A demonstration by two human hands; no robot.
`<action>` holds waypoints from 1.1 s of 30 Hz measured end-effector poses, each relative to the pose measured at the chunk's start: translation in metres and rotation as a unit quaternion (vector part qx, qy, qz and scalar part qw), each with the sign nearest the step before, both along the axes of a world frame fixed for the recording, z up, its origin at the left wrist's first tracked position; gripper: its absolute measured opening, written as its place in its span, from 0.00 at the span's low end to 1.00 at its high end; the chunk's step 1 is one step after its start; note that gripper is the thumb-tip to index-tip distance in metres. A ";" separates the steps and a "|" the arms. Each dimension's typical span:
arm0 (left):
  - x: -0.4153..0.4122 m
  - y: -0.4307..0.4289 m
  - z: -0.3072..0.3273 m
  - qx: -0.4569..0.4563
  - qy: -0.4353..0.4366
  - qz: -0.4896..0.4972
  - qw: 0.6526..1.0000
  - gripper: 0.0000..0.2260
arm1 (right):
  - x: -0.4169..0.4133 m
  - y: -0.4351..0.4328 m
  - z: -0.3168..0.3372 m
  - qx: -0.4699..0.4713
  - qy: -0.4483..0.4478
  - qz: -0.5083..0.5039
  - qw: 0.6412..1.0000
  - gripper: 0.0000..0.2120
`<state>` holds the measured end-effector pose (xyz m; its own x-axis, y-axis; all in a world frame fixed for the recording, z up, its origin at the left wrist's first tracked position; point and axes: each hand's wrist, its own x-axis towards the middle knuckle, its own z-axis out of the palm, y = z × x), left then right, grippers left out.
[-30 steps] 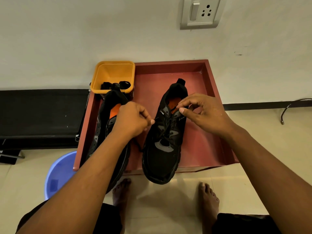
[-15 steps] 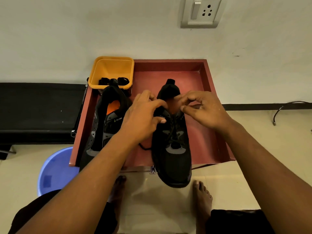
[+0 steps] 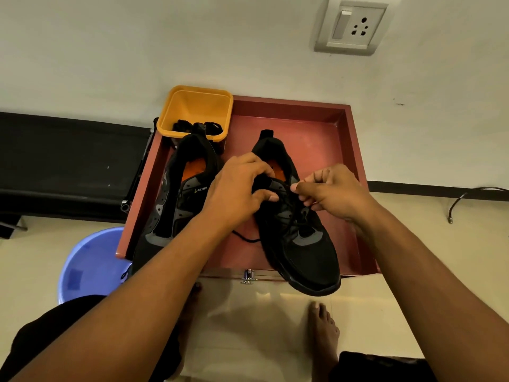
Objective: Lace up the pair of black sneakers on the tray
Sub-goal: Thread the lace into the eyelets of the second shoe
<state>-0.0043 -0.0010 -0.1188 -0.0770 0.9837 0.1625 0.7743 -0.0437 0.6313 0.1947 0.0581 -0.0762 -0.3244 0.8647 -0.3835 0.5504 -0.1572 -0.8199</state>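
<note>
Two feet [image 3: 323, 334]: bare on the floor, just short of the tray's near edge.
Working sneaker [image 3: 303, 244]: on the tray, toe poking out over the near rim and angled to my right. A second ago that toe pointed the other way, so the shoe has swung round under my hands.
Loose tail: one end of the lace [image 3: 245, 238] trails on the tray floor between the two shoes.
Left hand [image 3: 237, 194]: fingers curled over the tongue, thumb pressed on the upper. A second ago it was drawn away to the side, closed as if tugging the lace; now it steadies the shoe.
Right hand [image 3: 333, 194]: thumb and forefinger pinch the lace beside the top eyelets, other fingers loosely curled.
Meaning: I judge the pull-through done and the next threading near the top of this shoe in hand.
Waiting sneaker [image 3: 176, 205]: just left of it, eyelets bare, untouched.
Tray [image 3: 355, 150]: red, against the wall.
Blue basin [image 3: 91, 266]: on the floor, left of the tray.
Yellow tub [image 3: 198, 106]: far left corner, with a spare lace [image 3: 192, 125] inside, probably for the second shoe.
Wall socket [image 3: 352, 26]: high on the wall.
</note>
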 end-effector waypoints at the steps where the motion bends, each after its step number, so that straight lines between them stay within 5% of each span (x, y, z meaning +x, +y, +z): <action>1: 0.000 0.000 -0.001 0.000 0.003 0.003 1.000 0.18 | 0.000 -0.002 0.000 -0.012 0.007 0.001 1.000 0.07; 9: -0.004 0.004 0.004 -0.016 -0.048 -0.003 0.999 0.18 | 0.005 -0.003 -0.004 0.008 0.014 -0.032 0.999 0.14; 16: -0.007 0.001 0.005 -0.018 -0.067 -0.015 0.997 0.18 | 0.021 0.006 0.001 -0.050 0.074 -0.061 0.994 0.10; 26: -0.006 0.003 0.005 -0.005 -0.052 -0.047 0.998 0.11 | 0.026 0.010 0.001 0.007 0.046 -0.084 0.995 0.08; 33: -0.002 0.005 -0.002 -0.001 0.009 -0.043 0.999 0.17 | 0.026 0.013 0.002 0.072 0.052 -0.050 0.995 0.02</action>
